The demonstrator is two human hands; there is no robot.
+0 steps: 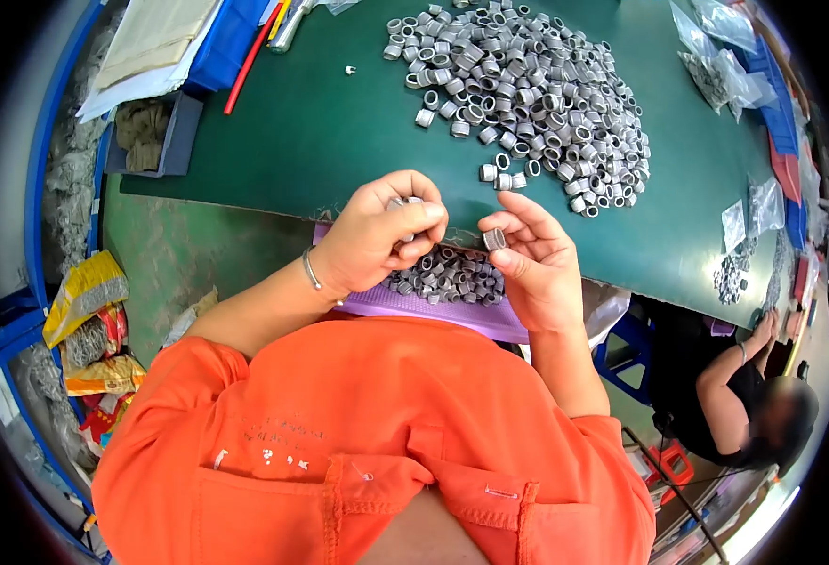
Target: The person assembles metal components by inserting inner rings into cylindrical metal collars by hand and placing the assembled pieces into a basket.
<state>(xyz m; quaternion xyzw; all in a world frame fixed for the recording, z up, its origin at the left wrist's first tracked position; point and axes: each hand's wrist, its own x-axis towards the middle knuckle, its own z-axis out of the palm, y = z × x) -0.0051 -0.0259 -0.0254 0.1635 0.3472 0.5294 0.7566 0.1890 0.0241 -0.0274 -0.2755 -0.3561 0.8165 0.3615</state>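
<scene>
My left hand is closed around one or more small grey metal rings, partly hidden by its fingers, near the table's front edge. Between thumb and fingers, my right hand pinches a single grey metal ring. Below and between both hands, a purple container holds many similar rings. A large heap of grey rings is spread over the green table, beyond my hands.
A grey bin with cloth, a blue tray and a red stick are at the back left. Plastic bags and small parts lie at the right. Another person sits at the lower right.
</scene>
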